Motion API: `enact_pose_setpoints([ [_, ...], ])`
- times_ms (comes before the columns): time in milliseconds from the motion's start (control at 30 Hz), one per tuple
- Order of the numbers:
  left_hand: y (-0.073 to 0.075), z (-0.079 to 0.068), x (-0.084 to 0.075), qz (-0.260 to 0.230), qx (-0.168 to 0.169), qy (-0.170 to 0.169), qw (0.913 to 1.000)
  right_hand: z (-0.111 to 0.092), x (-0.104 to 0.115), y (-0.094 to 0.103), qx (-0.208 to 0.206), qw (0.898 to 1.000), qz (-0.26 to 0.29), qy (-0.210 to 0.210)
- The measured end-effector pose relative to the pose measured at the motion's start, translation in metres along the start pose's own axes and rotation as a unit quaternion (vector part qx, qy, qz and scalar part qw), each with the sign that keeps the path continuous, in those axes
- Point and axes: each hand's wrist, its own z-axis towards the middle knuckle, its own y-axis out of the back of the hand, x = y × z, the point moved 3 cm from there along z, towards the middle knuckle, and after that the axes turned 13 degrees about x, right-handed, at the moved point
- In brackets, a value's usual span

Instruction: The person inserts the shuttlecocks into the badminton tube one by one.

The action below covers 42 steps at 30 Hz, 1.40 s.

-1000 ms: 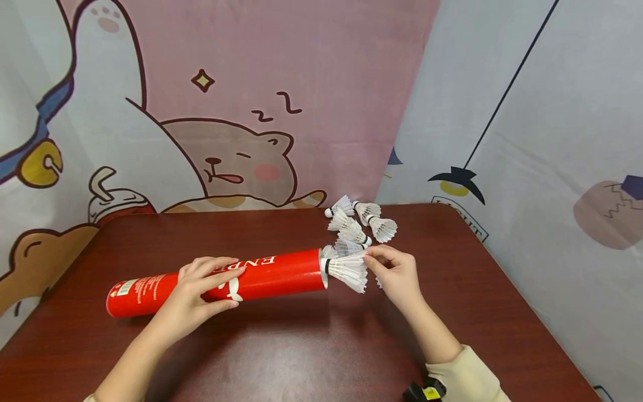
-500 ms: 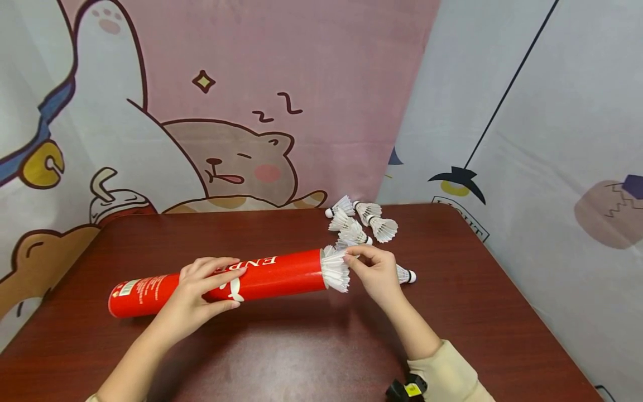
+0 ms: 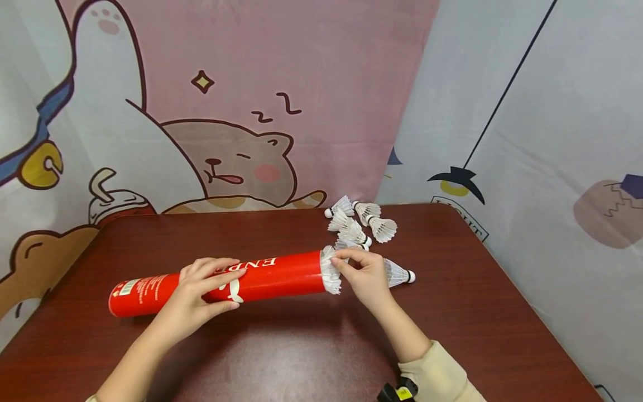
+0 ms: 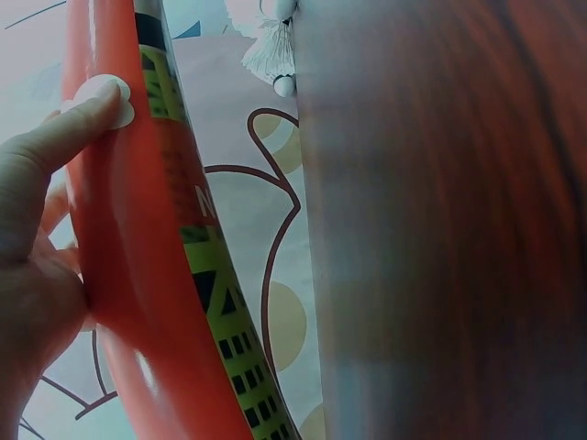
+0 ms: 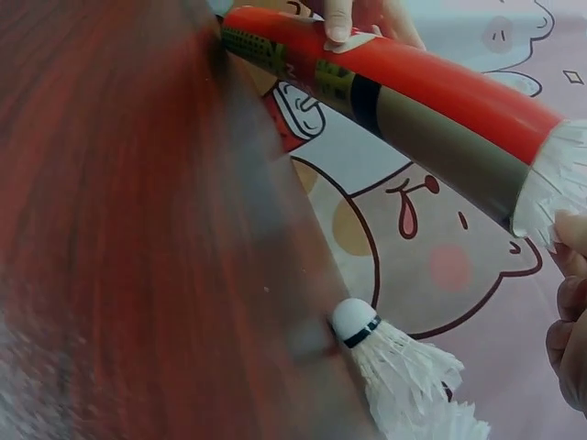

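Note:
A long red shuttlecock tube lies slantwise over the table, its mouth toward the right. My left hand grips the tube around its middle, thumb on the near side and fingers over the top. At the mouth, a white feather shuttlecock sits mostly inside, only its feather skirt showing. My right hand pinches the edge of that skirt between thumb and forefinger. The right wrist view shows the feathers fanned out at the tube's rim, with the fingertips on them.
Several loose shuttlecocks lie in a cluster at the back of the dark red-brown table. Another shuttlecock rests just beyond my right hand, cork to the right. A cartoon-printed cloth hangs behind the table.
My right hand has moved left, pushing the shuttlecock into the tube until only the feather ends show. The shuttlecock behind that hand has come into view. My left hand stays on the tube.

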Motion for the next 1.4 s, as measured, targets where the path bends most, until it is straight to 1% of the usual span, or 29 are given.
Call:
enact_pose_setpoints([
  [300,-0.002,0.000,0.000,-0.003,0.003,-0.002,1.0000,-0.006,0.000,-0.014,-0.016,1.000,0.011,-0.001],
  [567,-0.002,-0.001,0.000,-0.004,0.006,-0.002,1.0000,-0.009,0.001,-0.020,-0.024,0.999,0.019,-0.009],
  [800,-0.003,0.000,-0.002,-0.002,0.012,-0.006,0.9999,-0.013,-0.028,-0.028,-0.029,0.999,0.020,-0.026],
  [1000,-0.004,0.001,-0.002,-0.001,0.013,-0.011,0.9999,-0.014,-0.034,-0.025,-0.027,0.999,0.008,-0.027],
  [1100,-0.004,0.002,-0.002,0.000,0.013,-0.014,0.9998,-0.014,-0.032,-0.022,-0.027,0.999,0.001,-0.024],
  [1200,-0.003,0.002,-0.003,-0.003,0.014,-0.012,0.9998,-0.013,-0.026,-0.019,-0.027,0.999,-0.020,-0.006],
  [1333,-0.003,0.002,-0.004,-0.008,0.017,-0.007,0.9998,-0.011,-0.005,-0.014,-0.028,0.997,-0.066,0.036],
  [1400,-0.002,0.002,-0.004,-0.009,0.019,-0.005,0.9998,-0.010,0.006,-0.013,-0.028,0.995,-0.080,0.054],
])
